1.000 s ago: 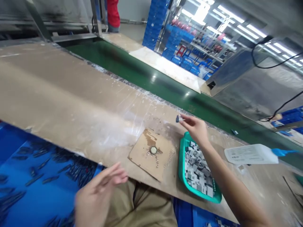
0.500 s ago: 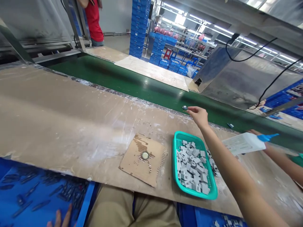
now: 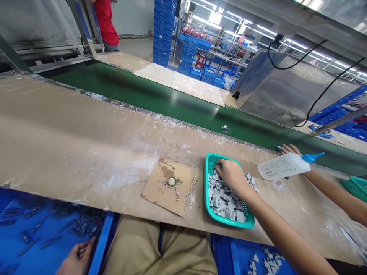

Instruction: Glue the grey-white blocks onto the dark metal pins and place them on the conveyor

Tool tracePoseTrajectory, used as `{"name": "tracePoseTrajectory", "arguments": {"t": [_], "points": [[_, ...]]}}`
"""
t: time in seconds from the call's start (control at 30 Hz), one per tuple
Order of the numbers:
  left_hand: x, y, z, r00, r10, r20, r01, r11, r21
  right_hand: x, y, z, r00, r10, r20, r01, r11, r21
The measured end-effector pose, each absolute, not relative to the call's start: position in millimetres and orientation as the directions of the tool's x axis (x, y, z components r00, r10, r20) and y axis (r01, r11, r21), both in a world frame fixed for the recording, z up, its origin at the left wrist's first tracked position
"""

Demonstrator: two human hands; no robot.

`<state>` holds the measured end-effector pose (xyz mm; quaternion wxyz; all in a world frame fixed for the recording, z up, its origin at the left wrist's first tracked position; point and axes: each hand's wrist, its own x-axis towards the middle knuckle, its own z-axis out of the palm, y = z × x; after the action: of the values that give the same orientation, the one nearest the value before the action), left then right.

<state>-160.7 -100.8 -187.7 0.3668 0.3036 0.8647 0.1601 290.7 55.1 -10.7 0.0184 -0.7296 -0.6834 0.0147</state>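
Observation:
My right hand is inside the green basket, fingertips pinched at its far left corner among small grey plastic pieces. What sits between those fingertips is mostly hidden. At the lower left, my left hand has its fingers curled beside dark, slender plastic parts in a blue bin; anything in its grip cannot be made out. Left of the basket, a bottle cap rests on a wet-stained cardboard square. A small grey-and-dark piece lies on the green conveyor belt.
To the right, a white bottle with a blue nozzle lies on the table. Another person's hand reaches to a small part at the belt's edge. A second blue bin with grey pieces is below the table edge.
My right hand has let go of the small piece on the belt and drawn back into the basket. My left hand has come further into view, its fingers curling. The other person's hand has moved onto the belt.

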Motion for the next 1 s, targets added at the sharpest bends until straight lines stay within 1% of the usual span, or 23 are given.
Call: {"name": "tracePoseTrajectory", "arguments": {"t": [0.13,0.27,0.37,0.43,0.57,0.67,0.83,1.0], "points": [[-162.7,-95.8,-185.5,-0.558,0.648,-0.518,0.414,0.759,0.502,288.6,56.7,-12.6,0.002,1.000,-0.018,0.999,-0.003,-0.054],[-164.6,-98.3,-189.7,-0.553,0.626,-0.550,0.389,0.778,0.494,287.6,57.6,-12.5,0.003,1.000,-0.014,0.998,-0.004,-0.056],[-168.0,-101.2,-193.0,-0.562,0.637,-0.528,0.373,0.764,0.526,292.1,58.2,-8.4,-0.039,0.999,-0.034,0.995,0.036,-0.091],[-170.1,-102.1,-193.9,-0.562,0.623,-0.544,0.374,0.778,0.505,297.5,58.1,-3.2,-0.100,0.993,-0.063,0.988,0.092,-0.122],[-167.5,-99.3,-188.7,-0.544,0.632,-0.552,0.458,0.775,0.436,307.4,58.3,4.4,-0.229,0.968,-0.099,0.962,0.210,-0.175],[-159.0,-94.8,-179.5,-0.549,0.668,-0.502,0.518,0.743,0.423,310.5,60.8,2.1,-0.294,0.950,-0.105,0.941,0.269,-0.204],[-148.8,-91.8,-168.5,-0.579,0.687,-0.439,0.539,0.727,0.427,310.2,64.6,-8.2,-0.301,0.950,-0.085,0.940,0.281,-0.196],[-148.9,-93.0,-167.5,-0.575,0.681,-0.453,0.552,0.732,0.399,315.3,60.8,-9.5,-0.296,0.954,-0.056,0.940,0.280,-0.194]]}}
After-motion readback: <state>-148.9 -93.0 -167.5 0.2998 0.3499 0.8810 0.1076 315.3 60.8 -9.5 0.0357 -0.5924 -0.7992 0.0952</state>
